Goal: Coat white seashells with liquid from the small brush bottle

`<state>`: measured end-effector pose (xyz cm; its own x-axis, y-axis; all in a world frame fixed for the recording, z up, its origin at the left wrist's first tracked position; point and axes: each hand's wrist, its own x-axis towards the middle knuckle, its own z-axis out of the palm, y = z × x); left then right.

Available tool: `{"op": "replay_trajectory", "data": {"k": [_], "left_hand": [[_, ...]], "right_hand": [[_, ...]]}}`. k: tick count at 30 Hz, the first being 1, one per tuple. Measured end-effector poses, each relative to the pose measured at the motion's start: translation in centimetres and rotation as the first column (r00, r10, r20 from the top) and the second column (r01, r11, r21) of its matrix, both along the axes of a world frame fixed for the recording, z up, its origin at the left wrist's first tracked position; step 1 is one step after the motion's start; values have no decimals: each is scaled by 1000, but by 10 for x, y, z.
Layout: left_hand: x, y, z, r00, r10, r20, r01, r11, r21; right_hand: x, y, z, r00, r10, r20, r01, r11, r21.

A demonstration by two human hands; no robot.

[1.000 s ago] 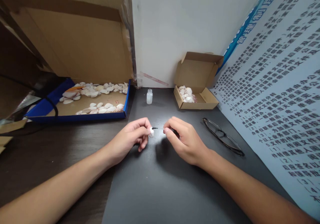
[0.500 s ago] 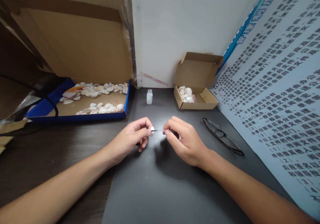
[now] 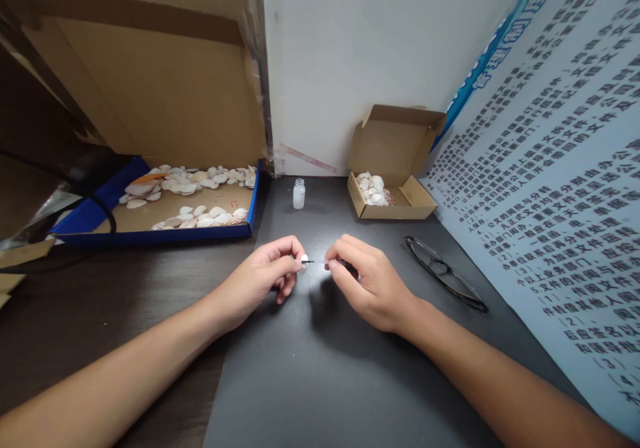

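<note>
A small white shell (image 3: 304,258) is pinched between the thumb and fingers of my left hand (image 3: 273,269); most of it is hidden by the fingertips. My right hand (image 3: 367,281) is closed on a thin brush (image 3: 309,261), whose dark tip lies across the shell. The brush handle is mostly covered by my right fingers, with a dark part showing behind them. Beyond both hands stands a small clear bottle (image 3: 299,198) with whitish contents and no cap on it.
To the left, a blue-edged cardboard box (image 3: 200,236) holds many shells. A smaller open carton (image 3: 400,212) with shells is at the back right. Black-framed glasses (image 3: 445,273) lie right of my right hand, beside a printed sheet (image 3: 540,201). A black cable (image 3: 107,211) hangs at left.
Almost nothing differs. The brush and my right fingertips have shifted very slightly to the left, with the tip still against the shell.
</note>
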<state>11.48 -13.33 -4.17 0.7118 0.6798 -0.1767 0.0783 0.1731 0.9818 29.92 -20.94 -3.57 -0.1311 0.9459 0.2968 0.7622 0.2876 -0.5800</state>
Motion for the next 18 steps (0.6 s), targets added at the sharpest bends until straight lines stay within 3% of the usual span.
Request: {"op": "replay_trajectory", "data": {"k": [4,11,18], "left_hand": [[0,0,0,1000,0,-1,0,1000,-7],[0,0,-3,1000,0,-10,0,1000,-12],[0,1,-1,1000,5,-9,-5,1000,-10]], "right_hand": [[1,4,-2,993,-103,51,104,994,-31],[1,0,1,998,35,-45,-33,999,34],[1,2,0,999,-40,5,40,999,-23]]}}
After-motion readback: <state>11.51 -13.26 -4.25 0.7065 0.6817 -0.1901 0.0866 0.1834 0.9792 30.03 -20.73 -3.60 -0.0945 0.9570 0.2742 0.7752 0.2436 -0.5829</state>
